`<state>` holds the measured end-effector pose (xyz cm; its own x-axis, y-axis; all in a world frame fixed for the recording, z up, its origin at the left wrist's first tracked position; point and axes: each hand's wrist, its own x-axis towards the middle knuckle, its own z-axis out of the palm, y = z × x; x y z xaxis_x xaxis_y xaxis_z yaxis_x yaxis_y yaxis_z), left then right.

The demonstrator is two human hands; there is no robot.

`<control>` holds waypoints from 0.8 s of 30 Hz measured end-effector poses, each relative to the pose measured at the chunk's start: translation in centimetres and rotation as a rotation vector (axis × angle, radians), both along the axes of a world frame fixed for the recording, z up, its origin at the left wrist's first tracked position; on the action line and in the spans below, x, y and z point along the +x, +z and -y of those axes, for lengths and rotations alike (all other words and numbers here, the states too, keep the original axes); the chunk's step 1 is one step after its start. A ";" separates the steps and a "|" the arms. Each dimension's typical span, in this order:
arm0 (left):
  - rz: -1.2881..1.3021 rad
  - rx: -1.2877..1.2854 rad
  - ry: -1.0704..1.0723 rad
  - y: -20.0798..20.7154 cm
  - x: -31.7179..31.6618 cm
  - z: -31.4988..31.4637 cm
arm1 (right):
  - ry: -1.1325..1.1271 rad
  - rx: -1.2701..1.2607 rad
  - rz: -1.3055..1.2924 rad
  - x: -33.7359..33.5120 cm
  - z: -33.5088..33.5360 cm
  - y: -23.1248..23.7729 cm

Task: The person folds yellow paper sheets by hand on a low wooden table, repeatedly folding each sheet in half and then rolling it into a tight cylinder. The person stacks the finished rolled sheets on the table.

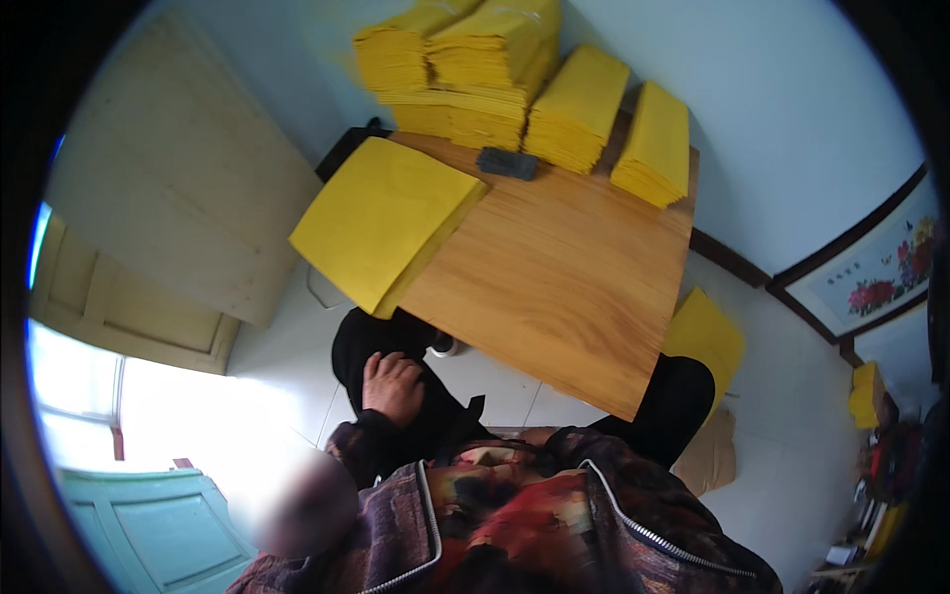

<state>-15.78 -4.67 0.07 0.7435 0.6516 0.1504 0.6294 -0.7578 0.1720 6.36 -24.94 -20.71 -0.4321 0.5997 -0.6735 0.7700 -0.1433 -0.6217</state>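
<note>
My left hand (393, 388) lies on my left thigh in black trousers (358, 342), its fingers laid out over the cloth and nothing in them. Of my right hand (537, 435), only a small part shows in my lap, by the jacket's hem; its fingers are hidden. In front of me stands a wooden table (564, 287). Nearest to my left hand on it is a flat stack of large yellow sheets (381, 218), jutting over the table's left edge. A dark grey block (507, 163) rests farther back.
Tall bundles of folded yellow sheets (485, 49) line the table's back, with narrower piles (578, 107) beside them. Right of the table are another yellow stack (717, 342) and brown cardboard (708, 450). A pale door (168, 168) stands left, a framed flower picture (871, 267) right.
</note>
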 end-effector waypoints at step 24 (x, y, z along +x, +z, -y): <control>-0.070 -0.287 -0.070 -4.0 1.1 3.1 | -0.322 0.135 -0.371 3.9 -2.8 18.5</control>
